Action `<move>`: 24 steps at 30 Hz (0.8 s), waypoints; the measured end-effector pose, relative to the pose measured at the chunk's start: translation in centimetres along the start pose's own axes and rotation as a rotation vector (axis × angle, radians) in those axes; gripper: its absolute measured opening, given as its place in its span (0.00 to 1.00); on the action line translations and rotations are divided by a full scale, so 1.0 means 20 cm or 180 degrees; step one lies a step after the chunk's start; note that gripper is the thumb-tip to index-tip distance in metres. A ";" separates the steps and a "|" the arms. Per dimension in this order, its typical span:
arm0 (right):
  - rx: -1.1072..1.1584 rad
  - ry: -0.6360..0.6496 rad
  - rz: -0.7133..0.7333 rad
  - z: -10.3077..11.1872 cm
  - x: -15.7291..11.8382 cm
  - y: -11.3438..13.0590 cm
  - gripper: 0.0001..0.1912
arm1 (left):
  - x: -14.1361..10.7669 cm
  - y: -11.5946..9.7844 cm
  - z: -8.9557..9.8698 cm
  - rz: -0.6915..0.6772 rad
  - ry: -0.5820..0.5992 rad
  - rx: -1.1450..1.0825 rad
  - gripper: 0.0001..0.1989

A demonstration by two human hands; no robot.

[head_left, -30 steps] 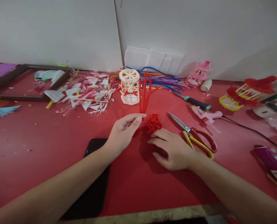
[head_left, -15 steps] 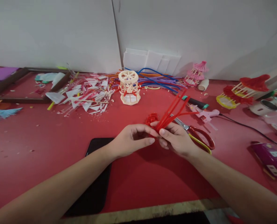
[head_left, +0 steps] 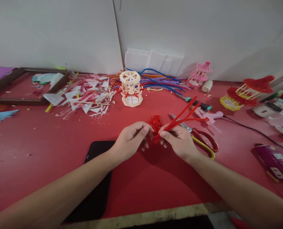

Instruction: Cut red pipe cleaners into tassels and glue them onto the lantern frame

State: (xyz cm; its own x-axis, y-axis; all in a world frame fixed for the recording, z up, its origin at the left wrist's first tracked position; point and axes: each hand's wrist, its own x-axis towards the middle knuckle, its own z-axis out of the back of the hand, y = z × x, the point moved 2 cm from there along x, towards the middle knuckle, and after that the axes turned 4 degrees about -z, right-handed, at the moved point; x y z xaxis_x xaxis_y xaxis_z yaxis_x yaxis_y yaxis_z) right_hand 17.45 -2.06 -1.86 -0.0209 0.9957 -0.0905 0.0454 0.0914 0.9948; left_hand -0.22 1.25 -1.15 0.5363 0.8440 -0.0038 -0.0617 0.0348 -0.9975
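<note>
My right hand pinches several red pipe cleaners between thumb and fingers, their long ends fanning up to the right. From its fingers a zigzag-folded red pipe-cleaner strip stretches up and away. My left hand is closed, thumb pressed against the forefinger, at the left edge of this folded part. Its fingertips partly hide what they grip. Scissors with red and yellow handles lie just beyond my right hand. A black phone-like slab lies under my left forearm.
A cream lattice tower stands behind the hands. Paper and stick scraps lie to its left, coloured pipe cleaners behind. Rightward are a pink glue gun, a mug, a purple power strip and a red-yellow model.
My left hand has shifted slightly left and up, its thumb now closed on the forefinger. The long red ends have tipped lower to the right, and more of the folded strip shows.
</note>
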 end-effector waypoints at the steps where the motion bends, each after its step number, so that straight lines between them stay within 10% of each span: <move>1: 0.0003 0.0000 0.0005 0.00 0.00 0.00 0.17 | 0.00 -0.01 0.00 -0.0068 0.0026 0.0146 0.18; 10: -0.0751 -0.0064 0.0297 -0.02 -0.03 0.03 0.14 | -0.01 -0.06 -0.02 -0.0743 0.0108 0.1328 0.07; 18: -0.0742 -0.0097 0.0413 -0.02 -0.04 0.00 0.12 | 0.01 -0.04 -0.02 -0.0109 0.0191 0.0833 0.13; 24: -0.1414 -0.0690 0.0757 0.05 0.00 0.02 0.12 | 0.02 -0.04 0.06 -0.0205 -0.1096 0.0807 0.15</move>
State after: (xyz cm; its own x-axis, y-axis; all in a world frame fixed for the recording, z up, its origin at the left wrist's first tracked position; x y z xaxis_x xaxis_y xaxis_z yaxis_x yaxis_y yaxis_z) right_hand 18.52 -2.00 -1.60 0.1467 0.9730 0.1784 -0.4033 -0.1058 0.9089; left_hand -0.90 2.25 -0.33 0.2364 0.9636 0.1247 -0.2653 0.1875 -0.9457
